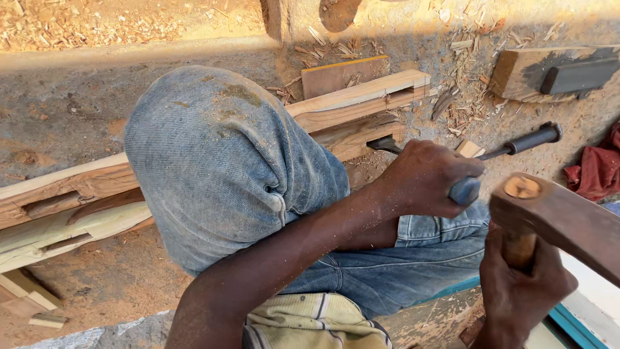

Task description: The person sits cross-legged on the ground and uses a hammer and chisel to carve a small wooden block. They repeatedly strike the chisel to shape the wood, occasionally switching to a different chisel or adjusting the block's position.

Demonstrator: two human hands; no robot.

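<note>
Pale, rough-hewn timber beams (77, 194) lie stacked on the sandy ground (64, 110), running from the left edge up toward the middle, where a notched end (371, 97) shows beyond the person's blue denim knee (219, 161). Just right of the knee, the left hand (429, 178) has its fingers (452, 169) wrapped tight around a grey-handled chisel (466, 190), whose dark blade (386, 143) touches the lower beam's cut face. Beyond it, a second black-handled chisel (526, 141) lies among wood shavings (462, 113). Lower right, the right hand (523, 291) is clenched around the shaft of a brown wooden mallet (562, 216), its head just beside the chisel handle. A grey sharpening stone on a wooden block (555, 72) sits upper right, and a red cloth (597, 169) lies at the right edge.
</note>
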